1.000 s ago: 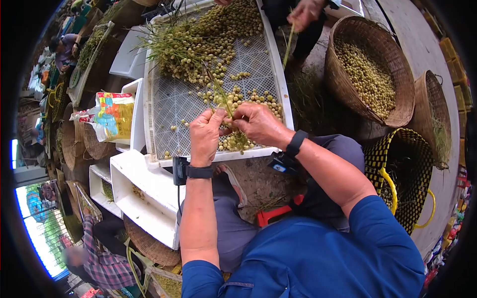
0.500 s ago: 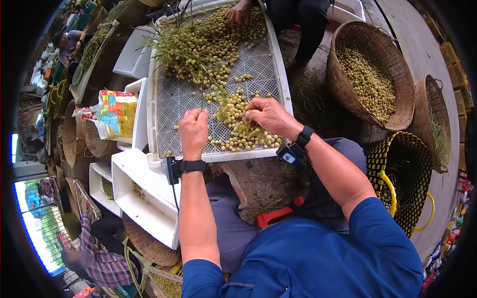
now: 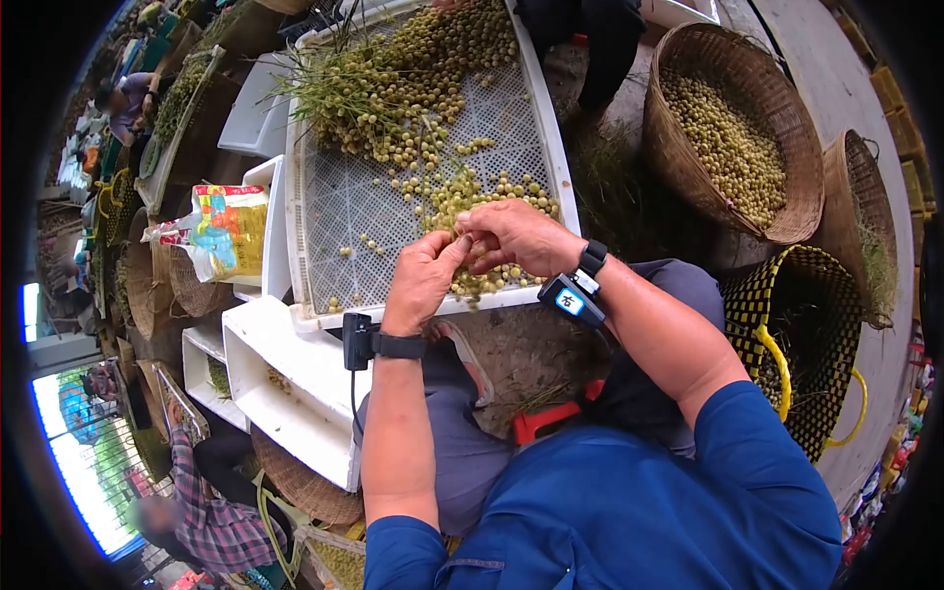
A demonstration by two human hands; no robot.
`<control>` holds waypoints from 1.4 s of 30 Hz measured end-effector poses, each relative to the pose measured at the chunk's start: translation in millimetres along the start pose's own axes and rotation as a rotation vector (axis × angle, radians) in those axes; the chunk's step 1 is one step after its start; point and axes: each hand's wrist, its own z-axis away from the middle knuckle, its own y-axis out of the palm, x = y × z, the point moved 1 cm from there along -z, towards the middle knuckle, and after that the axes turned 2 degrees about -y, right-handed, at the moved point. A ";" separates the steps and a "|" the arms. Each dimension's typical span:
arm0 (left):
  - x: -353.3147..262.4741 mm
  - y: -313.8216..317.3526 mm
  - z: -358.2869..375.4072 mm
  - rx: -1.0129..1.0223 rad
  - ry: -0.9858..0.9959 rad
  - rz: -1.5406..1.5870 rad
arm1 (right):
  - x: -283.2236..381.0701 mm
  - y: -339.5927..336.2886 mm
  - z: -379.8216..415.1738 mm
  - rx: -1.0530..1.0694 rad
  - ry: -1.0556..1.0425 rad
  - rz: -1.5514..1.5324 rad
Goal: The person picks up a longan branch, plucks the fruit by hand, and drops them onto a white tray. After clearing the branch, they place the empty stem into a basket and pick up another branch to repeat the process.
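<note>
in the middle of the frame, the left hand [image 3: 425,280] and right hand [image 3: 511,236] pinch shut on what looks like a small fruit bunch [image 3: 470,280], over the white tray [image 3: 339,211]. loose fruits lie plucked below; the stemmy heap [image 3: 383,88] at upper left waits.

Wicker basket [image 3: 678,147] w/ fruit at right, yellow-black basket [image 3: 836,285] nr it, colourful bag [image 3: 224,228] left, empty white crates [image 3: 285,403] below.

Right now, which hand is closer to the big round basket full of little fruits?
The right hand. It sits over the white tray, on the side toward the basket. The left hand is farther away, beside it.
</note>
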 end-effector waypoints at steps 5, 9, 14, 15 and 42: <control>-2.4 -0.6 -0.8 -0.044 -0.042 0.072 | 11.7 -3.0 9.0 0.056 0.018 0.142; 12.2 -1.2 -7.2 -0.090 -0.034 0.222 | 19.0 -5.3 16.7 0.089 -0.192 0.534; 7.9 -8.2 -5.9 0.071 -0.127 0.581 | 18.0 -22.4 16.5 -0.151 -0.382 0.529; 3.9 -8.4 -4.6 0.090 -0.097 0.647 | 20.9 -20.8 23.7 -0.182 -0.367 0.523; -9.0 -9.7 1.6 0.049 -0.069 0.781 | 2.4 -19.1 24.0 -0.176 -0.300 0.012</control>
